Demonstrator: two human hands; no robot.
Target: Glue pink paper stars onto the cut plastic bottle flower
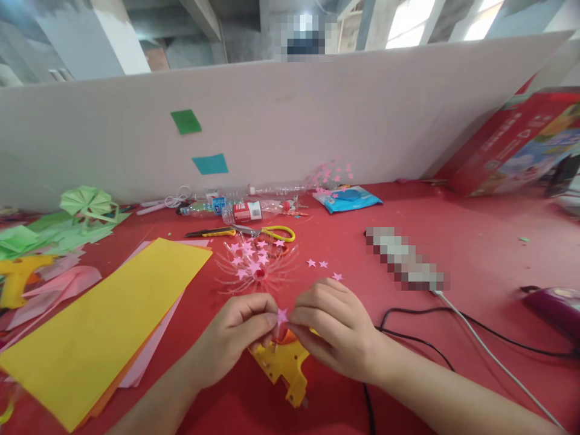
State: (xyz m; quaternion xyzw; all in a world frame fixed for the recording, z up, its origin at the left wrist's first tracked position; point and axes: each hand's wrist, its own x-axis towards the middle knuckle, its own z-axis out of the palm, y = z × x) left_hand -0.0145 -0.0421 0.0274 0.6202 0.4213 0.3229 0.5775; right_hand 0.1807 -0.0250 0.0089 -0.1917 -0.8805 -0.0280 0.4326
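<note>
A small pink paper star (pixel 282 317) is pinched between the fingertips of my left hand (pixel 247 323) and my right hand (pixel 333 323). Both hands are closed and meet at the star. Partly hidden beneath them lies a yellow glue gun (pixel 285 365) on the red table. Just beyond the hands sits a clear plastic bottle piece cut into curling strips (pixel 260 275), with several pink stars (pixel 247 248) on its strips. To its right, loose pink stars (pixel 323 264) lie on the table.
Yellow paper sheets (pixel 118 320) lie at left, near green paper (pixel 86 202) and another yellow glue gun (pixel 18 278). Beyond are a cutter knife (pixel 211 232), scissors (pixel 276 233), plastic bottles (pixel 247 211) and a blue packet (pixel 348 198). Black cable (pixel 417 311) crosses at right.
</note>
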